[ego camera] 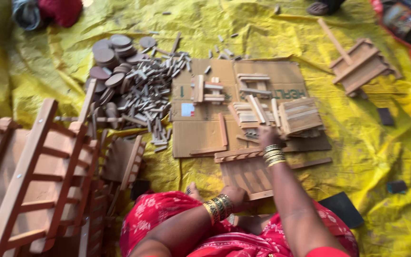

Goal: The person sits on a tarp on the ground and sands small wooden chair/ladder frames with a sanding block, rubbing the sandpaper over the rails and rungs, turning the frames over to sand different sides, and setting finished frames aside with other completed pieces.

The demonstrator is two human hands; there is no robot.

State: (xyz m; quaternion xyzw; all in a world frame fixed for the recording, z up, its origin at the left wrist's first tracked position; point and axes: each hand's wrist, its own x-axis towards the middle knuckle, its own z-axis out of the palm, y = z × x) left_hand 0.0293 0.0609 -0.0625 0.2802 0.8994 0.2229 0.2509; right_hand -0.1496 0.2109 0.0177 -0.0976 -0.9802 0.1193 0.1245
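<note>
Right hand (268,136) at frame centre reaches into the wooden slat stack (255,113), grip unclear. Left hand (236,195), lower centre, clenched on the slatted wooden panel (243,173).

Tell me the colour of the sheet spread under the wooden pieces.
Yellow: the sheet shows best in the head view, wrinkled around the cardboard.

A person in red patterned cloth sits on a yellow tarp (372,143). The right hand (268,135) reaches out to a stack of wooden slats (258,114) lying on flattened cardboard (200,128). The left hand (236,195) rests near the lap, touching a slatted wooden panel (246,173). Far left lies a heap of small wooden pegs (148,95) and round discs (112,54); slatted wooden frames (34,176) lean at near left.
</note>
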